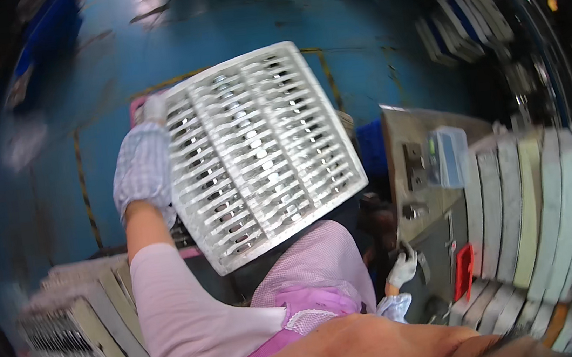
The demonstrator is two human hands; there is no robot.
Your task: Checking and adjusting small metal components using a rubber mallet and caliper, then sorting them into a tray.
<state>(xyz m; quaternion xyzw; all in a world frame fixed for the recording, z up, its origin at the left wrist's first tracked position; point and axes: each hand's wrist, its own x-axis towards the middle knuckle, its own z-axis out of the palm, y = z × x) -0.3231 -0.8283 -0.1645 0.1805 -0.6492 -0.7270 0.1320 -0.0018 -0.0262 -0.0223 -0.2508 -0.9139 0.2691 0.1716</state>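
Slotted panel: head view, centre of the frame; silvery-white, slotted face toward the camera.
Handling: looks stiff, probably fairly light; the smooth surface may slip and thin ribs could be fragile, so opposite rims suit best.
Long axis: only slightly longer, upper left to lower right, along its dividers.
Left hand: gloved, clasping the upper-left rim; fingertips unclear.
Right hand: gloved, lower right, beside a grey cabinet; cannot tell whether it pinches anything.

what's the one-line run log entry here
left hand: at left edge of tray | right hand: apart from tray, beside cabinet | tray: slotted
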